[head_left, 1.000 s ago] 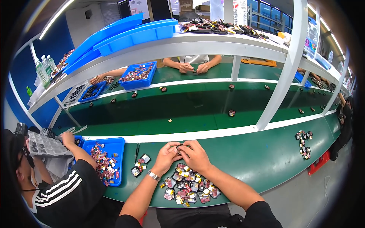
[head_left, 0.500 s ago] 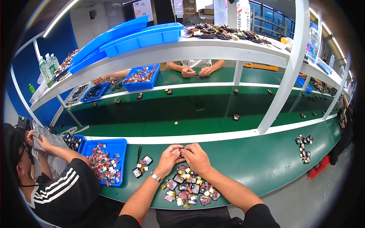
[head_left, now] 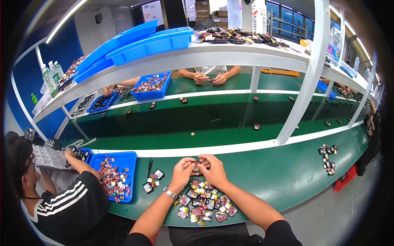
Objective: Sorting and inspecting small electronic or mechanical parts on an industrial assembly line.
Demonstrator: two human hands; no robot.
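Observation:
My left hand (head_left: 181, 173) and my right hand (head_left: 214, 171) meet over the green bench. Between their fingertips they hold a small electronic assembly (head_left: 196, 165), dark-cased with a reddish part, partly hidden by the fingers. Just below lies a pile of similar assemblies (head_left: 208, 203), black casings with red boards and white and yellow pieces, between my forearms. Left of my left hand are a few more assemblies (head_left: 156, 174) and dark tweezers (head_left: 150, 165).
A blue tray (head_left: 134, 180) of red-and-white parts stands at the left, beside a co-worker (head_left: 61, 197) handling a clear plastic moulded tray (head_left: 51, 157). More assemblies (head_left: 327, 158) lie far right. A green conveyor (head_left: 221, 137) carries scattered pieces beyond a white rail; a white post (head_left: 303, 82) rises right.
My fingers have shifted around the assembly, and more of it shows. The co-worker's moulded tray has come into clearer view. Pieces on the conveyor have moved slightly right.

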